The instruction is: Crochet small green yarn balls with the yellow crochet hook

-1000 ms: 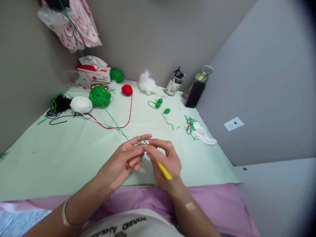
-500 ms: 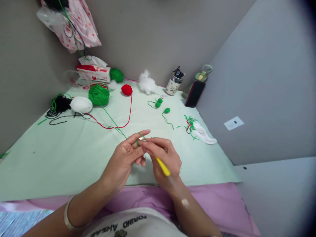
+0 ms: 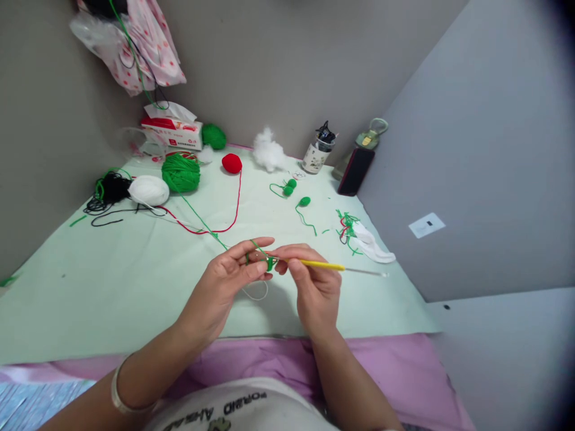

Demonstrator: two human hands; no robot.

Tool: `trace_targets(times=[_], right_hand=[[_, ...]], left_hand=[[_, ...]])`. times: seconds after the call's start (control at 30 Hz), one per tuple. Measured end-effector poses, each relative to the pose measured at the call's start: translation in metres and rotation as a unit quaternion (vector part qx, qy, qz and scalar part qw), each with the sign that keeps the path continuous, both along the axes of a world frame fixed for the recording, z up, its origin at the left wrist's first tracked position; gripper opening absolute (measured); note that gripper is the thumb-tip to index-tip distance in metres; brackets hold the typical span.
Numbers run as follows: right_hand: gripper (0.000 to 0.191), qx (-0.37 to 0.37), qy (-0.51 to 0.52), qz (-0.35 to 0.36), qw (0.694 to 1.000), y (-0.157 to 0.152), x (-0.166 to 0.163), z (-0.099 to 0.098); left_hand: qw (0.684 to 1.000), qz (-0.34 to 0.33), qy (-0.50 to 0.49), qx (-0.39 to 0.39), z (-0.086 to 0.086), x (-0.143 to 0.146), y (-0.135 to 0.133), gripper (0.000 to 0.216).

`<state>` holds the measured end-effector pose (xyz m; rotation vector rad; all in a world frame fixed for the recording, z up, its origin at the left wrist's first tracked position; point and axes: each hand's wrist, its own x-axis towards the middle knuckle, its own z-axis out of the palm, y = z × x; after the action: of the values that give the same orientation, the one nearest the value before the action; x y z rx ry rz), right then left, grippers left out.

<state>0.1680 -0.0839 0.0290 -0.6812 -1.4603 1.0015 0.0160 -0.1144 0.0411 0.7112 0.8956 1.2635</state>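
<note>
Two hands meet over the near middle of the worktop [image 3: 135,281], with one hook and one small piece of green work between them. The left hand [image 3: 224,281] pinches the green work [image 3: 270,263] between thumb and fingers, its index finger held out straight with a green strand [image 3: 214,235] passing over it. The fingers of the right hand [image 3: 318,290] pinch the hook [image 3: 321,264], a slim metal rod with a smooth yellow grip; its tip is at the green work, and its bare end points right.

Four balls of yarn lie at the far left: two green, one red [image 3: 232,163] and one white [image 3: 148,190]. The nearer green ball [image 3: 181,173] is loosely wound in visible strands (the other green ball [image 3: 214,137] sits by the tissue box [image 3: 179,136]). One tangle of black yarn [image 3: 114,187] lies left of the white ball. Three little green ovals rest beyond the hands, two touching as a pair [image 3: 288,190] and one alone [image 3: 305,202] with a curling tail. One fluffy white tuft of stuffing [image 3: 268,151] stands at the far edge, left of one cylindrical cup [image 3: 316,157].
</note>
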Motion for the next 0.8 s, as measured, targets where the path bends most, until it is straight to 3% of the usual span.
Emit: trace_targets(times=[0.1, 0.17, 0.23, 0.3, 0.4, 0.47, 0.53, 0.6, 0.7, 0.8], right_hand=[[0.019, -0.049, 0.036, 0.026, 0.998, 0.001, 0.005, 0.001], [0.021, -0.037, 0.024, 0.022, 0.999, -0.001, 0.007, 0.002], [0.023, 0.032, -0.029, -0.015, 0.999, -0.004, 0.007, 0.003], [0.025, 0.150, -0.107, -0.052, 0.981, -0.006, 0.006, 0.001], [0.031, 0.315, -0.224, -0.107, 0.916, -0.008, 0.003, -0.006], [0.036, 0.355, -0.268, -0.139, 0.885, -0.008, 0.002, -0.010], [0.037, 0.330, -0.259, -0.140, 0.897, -0.008, 0.003, -0.010], [0.034, 0.258, -0.194, -0.116, 0.940, -0.007, 0.004, -0.007], [0.026, 0.122, -0.061, -0.074, 0.988, -0.006, 0.004, 0.001], [0.021, 0.057, -0.001, -0.030, 0.998, -0.004, 0.000, 0.004]], left_hand=[[1.000, -0.005, 0.008, -0.006, 0.000, -0.003, 0.000, 0.029], [1.000, 0.005, 0.022, -0.002, -0.001, -0.005, 0.000, 0.029], [0.998, 0.032, 0.047, 0.013, -0.002, -0.006, -0.001, 0.030], [0.995, 0.063, 0.070, 0.033, -0.004, -0.006, -0.001, 0.031], [0.997, 0.050, 0.048, 0.034, -0.004, -0.005, -0.002, 0.039], [1.000, 0.004, -0.006, 0.004, -0.003, -0.004, -0.001, 0.044], [0.996, -0.041, -0.066, -0.034, -0.001, -0.004, 0.001, 0.042], [0.991, -0.060, -0.106, -0.060, 0.001, -0.005, 0.003, 0.036], [0.991, -0.034, -0.114, -0.060, 0.002, -0.004, 0.003, 0.030], [0.997, -0.017, -0.075, -0.020, 0.003, -0.002, 0.001, 0.028]])
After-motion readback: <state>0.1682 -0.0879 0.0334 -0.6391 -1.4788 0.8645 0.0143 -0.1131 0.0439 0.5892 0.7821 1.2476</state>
